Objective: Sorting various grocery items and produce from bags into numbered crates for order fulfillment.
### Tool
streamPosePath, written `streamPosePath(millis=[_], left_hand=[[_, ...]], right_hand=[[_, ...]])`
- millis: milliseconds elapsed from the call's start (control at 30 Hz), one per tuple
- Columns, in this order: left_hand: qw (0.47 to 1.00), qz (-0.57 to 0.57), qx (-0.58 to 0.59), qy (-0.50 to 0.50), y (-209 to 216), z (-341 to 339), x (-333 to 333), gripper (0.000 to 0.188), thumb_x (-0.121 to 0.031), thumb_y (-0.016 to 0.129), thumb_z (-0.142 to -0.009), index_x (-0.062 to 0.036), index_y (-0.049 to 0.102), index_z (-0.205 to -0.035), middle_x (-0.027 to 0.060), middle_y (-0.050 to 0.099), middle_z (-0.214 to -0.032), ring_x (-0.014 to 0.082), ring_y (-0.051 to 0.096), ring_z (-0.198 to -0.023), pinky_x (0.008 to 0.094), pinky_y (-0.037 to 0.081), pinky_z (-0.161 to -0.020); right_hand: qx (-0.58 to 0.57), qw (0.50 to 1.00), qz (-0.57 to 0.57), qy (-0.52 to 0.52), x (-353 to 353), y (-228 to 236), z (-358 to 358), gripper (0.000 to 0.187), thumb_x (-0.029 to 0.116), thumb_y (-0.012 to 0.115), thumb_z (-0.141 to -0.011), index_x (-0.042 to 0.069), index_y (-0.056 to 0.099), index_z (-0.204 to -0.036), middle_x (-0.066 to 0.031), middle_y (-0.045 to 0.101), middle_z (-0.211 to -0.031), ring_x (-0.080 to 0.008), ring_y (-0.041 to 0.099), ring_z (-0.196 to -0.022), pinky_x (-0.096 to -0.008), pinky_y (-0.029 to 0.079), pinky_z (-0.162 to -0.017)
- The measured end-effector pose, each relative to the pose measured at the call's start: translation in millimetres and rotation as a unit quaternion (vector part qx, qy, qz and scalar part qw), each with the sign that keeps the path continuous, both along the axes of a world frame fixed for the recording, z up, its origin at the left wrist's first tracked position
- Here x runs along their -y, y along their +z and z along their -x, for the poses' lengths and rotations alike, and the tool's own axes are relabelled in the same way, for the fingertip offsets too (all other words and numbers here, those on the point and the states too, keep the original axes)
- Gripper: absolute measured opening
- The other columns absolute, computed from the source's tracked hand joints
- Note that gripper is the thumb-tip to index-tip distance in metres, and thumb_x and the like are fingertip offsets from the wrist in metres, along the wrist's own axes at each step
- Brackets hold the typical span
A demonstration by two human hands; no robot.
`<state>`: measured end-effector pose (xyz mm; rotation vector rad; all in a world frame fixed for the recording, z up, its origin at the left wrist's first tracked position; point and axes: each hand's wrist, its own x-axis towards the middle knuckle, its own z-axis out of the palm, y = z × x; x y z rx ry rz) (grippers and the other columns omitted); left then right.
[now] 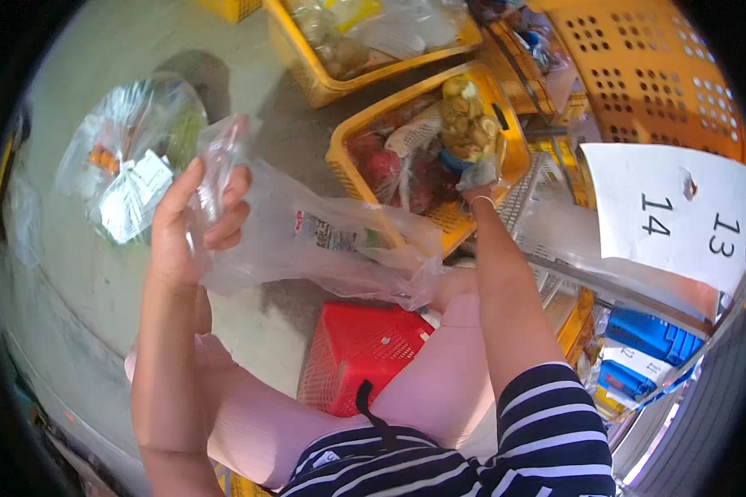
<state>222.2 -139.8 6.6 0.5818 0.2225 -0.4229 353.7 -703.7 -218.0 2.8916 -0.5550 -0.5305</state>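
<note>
Raised in front of me on the left, my left hand is closed on the gathered top of a clear plastic bag. The bag trails limp to the right, across my knee. My right hand reaches down into a yellow crate. Thin plastic lies around its fingers, which are mostly hidden. Beside that hand is a bag of yellowish-brown round produce. Bagged red produce and a pale wrapped item lie in the same crate.
A second yellow crate with bagged goods stands behind. A red basket sits between my legs. Large clear bags of produce rest on the floor at left. Right of me are stacked crates, a white paper sign and blue bins.
</note>
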Motion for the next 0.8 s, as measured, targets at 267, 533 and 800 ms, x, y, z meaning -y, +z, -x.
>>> streamPosePath(millis=[267,533,800], left_hand=[[0.999,-0.032,-0.008,-0.013,1.0,11.6,-14.1,0.056,-0.042,0.048,-0.088,-0.0083,0.039,-0.133,-0.0028,0.042,-0.075,0.0039,0.032,-0.049,0.0177,0.021,-0.041],[0.991,0.077,0.005,-0.105,7.9,36.5,-2.6,0.055,-0.038,0.048,-0.090,-0.0248,0.026,-0.140,0.0017,0.044,-0.082,0.0051,0.034,-0.049,0.0161,0.023,-0.039],[0.998,0.026,-0.004,-0.061,-4.3,38.6,-34.8,0.064,-0.038,0.053,-0.089,-0.0290,0.019,-0.143,0.0020,0.049,-0.085,0.0062,0.029,-0.047,0.0167,0.024,-0.039]], right_hand=[[0.133,0.179,-0.758,-0.613,-102.8,89.2,40.6,0.009,0.013,0.047,-0.082,0.006,0.041,-0.081,-0.0026,0.039,-0.061,-0.0127,0.042,-0.053,-0.0235,0.039,-0.049],[0.169,0.587,-0.775,-0.161,-302.2,151.7,183.1,0.030,0.009,0.055,-0.079,0.007,0.052,-0.108,-0.0075,0.056,-0.099,-0.0202,0.054,-0.091,-0.0342,0.045,-0.079],[-0.024,0.725,-0.686,0.052,-320.9,132.5,215.2,0.022,0.016,0.055,-0.085,0.007,0.057,-0.104,-0.0071,0.061,-0.097,-0.0199,0.057,-0.095,-0.0355,0.045,-0.084]])
